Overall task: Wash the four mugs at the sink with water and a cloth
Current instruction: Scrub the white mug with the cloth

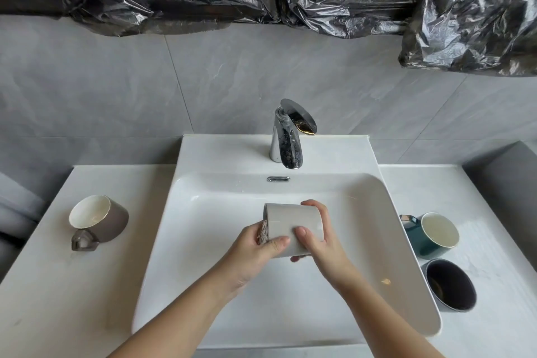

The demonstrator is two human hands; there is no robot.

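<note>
Sink [363, 212] fills the middle, and over its basin you hold the grey mug [293, 221] on its side, mouth toward your left. Your right hand [322, 244] wraps the base end; your left hand [252, 247] pinches the cloth [263, 234] against the rim. Glazed ceramic likely turns slippery when wet and chips easily, so grip the body firmly. The tap [286, 142] stands behind, the brown mug [110, 221] left, the green mug [421, 244] and dark mug [450, 285] right; none should obstruct you.
</note>
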